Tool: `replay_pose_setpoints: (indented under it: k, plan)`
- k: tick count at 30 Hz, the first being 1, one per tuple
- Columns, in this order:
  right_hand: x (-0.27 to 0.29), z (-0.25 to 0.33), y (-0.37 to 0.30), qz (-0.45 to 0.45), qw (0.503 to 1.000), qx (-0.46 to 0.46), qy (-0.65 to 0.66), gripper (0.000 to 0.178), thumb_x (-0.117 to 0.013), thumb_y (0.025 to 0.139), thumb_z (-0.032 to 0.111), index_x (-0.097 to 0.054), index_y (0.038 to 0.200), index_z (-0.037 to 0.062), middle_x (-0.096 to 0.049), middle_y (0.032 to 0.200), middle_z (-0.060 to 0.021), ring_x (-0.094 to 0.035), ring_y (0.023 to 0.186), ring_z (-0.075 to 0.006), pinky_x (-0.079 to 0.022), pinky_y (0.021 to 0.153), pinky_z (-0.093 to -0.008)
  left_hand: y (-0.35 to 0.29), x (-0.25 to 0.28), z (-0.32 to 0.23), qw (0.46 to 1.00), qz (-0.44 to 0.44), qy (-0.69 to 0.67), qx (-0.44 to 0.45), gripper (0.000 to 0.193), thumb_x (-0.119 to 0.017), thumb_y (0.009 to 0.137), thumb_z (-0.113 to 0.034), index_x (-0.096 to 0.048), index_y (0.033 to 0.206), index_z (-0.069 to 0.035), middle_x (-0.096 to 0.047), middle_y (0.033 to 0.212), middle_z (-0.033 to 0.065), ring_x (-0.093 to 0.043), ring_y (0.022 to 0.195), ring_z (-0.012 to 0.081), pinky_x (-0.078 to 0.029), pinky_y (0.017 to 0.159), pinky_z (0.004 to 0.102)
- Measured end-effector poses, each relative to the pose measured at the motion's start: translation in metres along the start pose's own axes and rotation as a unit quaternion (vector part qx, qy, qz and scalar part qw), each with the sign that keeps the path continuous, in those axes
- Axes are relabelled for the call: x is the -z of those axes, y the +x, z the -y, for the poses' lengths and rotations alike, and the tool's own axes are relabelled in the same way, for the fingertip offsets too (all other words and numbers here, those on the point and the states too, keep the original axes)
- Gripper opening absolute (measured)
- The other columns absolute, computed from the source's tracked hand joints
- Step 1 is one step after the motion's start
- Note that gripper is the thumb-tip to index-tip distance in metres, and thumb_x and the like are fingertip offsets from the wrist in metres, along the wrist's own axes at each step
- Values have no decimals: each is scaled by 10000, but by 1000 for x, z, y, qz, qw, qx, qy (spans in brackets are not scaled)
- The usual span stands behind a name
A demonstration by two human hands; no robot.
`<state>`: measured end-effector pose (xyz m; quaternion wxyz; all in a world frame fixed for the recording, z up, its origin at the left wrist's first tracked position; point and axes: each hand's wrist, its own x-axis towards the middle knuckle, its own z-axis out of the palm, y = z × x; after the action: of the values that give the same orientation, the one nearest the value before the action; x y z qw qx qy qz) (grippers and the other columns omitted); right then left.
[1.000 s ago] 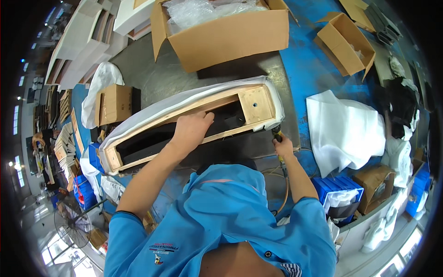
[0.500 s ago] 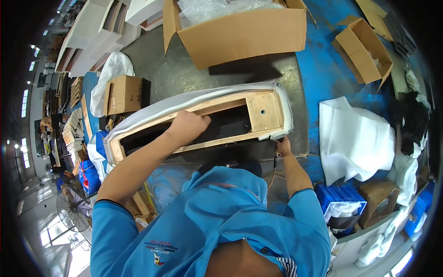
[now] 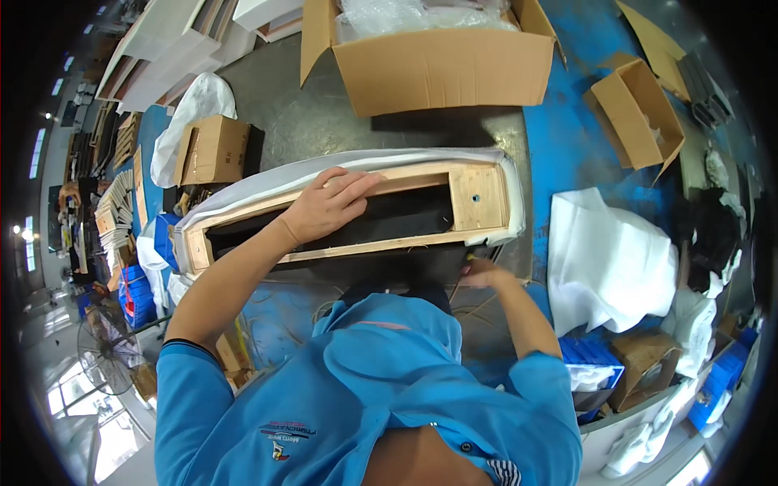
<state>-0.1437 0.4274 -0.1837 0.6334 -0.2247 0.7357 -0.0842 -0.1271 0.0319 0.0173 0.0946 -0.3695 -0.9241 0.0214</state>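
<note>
A long wooden frame [image 3: 478, 217] lies across a dark tabletop in front of me, with white padding [image 3: 251, 185] wrapped along its far side and right end. Dark material shows inside its opening. Across the far rail, my left hand [image 3: 324, 206] rests with its fingers stretched out, holding nothing. Just below the frame's near right corner is my right hand [image 3: 483, 274], its fingers closed round a dark tool [image 3: 468, 266] with a small yellow tip. A thin hose runs down near that tool. Motion blur and the fingers hide most of the tool, so I cannot tell its kind.
Beyond the frame stands a large open cardboard box [image 3: 442, 73] holding clear plastic wrap. A smaller carton [image 3: 213, 150] sits at the table's left. White foam sheet [image 3: 608, 259] and another open carton [image 3: 636, 109] lie to the right, above a blue crate [image 3: 590, 364].
My left hand has moved from inside the frame's opening onto the far rail, its fingers spreading. My right hand has drawn slightly left and down from the near right corner with the tool.
</note>
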Motion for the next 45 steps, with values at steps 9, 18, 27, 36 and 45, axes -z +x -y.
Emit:
replay_pose_setpoints:
  k: [9,18,27,36,45]
  plan:
    - [91,221,-139,-605,753,253,-54,276,-745,933,283,-721,1046,33,-747,1003,-179,-735,956,-345,-583,796,-461,20,-3,3,970,-74,-207,99,234,-762,827,-42,-605,1001,-38,-555,1463,161,-598,1170,392,-495,1008,502]
    - [116,193,-122,-576,772,91,-253,107,-652,893,111,-684,984,65,-750,803,-125,-773,789,-301,-615,677,-411,23,-15,-11,973,-118,-160,117,212,-756,863,-103,-611,1001,-34,-553,1478,168,-598,1147,389,-490,1014,497]
    - [114,181,-151,-557,762,65,-324,62,-698,865,147,-725,886,96,-721,886,-105,-740,843,-254,-590,725,-403,71,-36,-22,963,-171,-178,111,243,-800,824,-151,-618,956,-57,-591,1393,139,-644,1105,353,-554,907,466]
    - [135,171,-141,-532,753,18,-386,46,-713,832,94,-733,865,69,-736,923,-137,-767,847,-272,-611,673,-364,90,-45,-35,982,-147,-90,80,272,-771,833,-186,-620,1033,-83,-608,1379,134,-660,1103,321,-554,917,444]
    - [135,166,-135,-584,741,39,-330,113,-696,857,104,-647,948,59,-729,866,-137,-763,782,-279,-598,619,-398,122,-42,-21,967,-120,-173,145,311,-782,826,-196,-612,1064,-90,-665,1060,94,-689,993,322,-585,806,449]
